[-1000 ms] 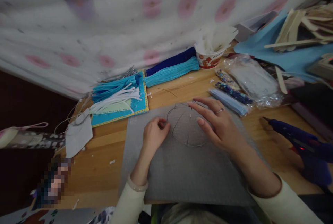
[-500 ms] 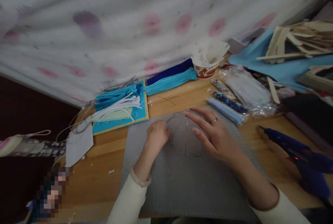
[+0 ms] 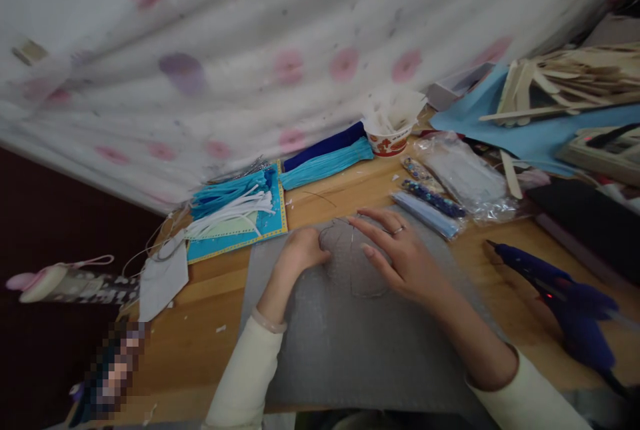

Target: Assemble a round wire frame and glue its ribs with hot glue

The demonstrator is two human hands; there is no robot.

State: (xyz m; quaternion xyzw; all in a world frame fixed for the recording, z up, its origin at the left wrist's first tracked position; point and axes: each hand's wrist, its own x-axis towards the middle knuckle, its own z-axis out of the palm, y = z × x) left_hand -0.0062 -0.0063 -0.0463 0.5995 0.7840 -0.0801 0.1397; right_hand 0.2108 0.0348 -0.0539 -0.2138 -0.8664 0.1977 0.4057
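A bent thin wire (image 3: 367, 296) lies on the grey mat (image 3: 345, 357), its curves running between my two hands. My left hand (image 3: 301, 250) is closed at the wire's left end, fingers curled under and mostly out of sight; the wire seems to come out of its grip. With fingers apart, my right hand (image 3: 400, 253) rests over the wire's right side, the index fingertip touching or just above it. A ring is on one right finger. How much wire lies beneath the right palm is hidden.
A blue glue gun (image 3: 555, 297) with a red light lies to the right. Bagged blue sticks (image 3: 425, 215) sit behind my right hand. Pipe cleaners (image 3: 230, 203) lie on a blue card at back left. A paper cup (image 3: 390, 140) stands at the back; craft sticks (image 3: 560, 83) are piled beyond.
The whole view has shifted slightly as my head moved. Both hands keep nearly the same pose around the wire, the right one slightly closer to the left.
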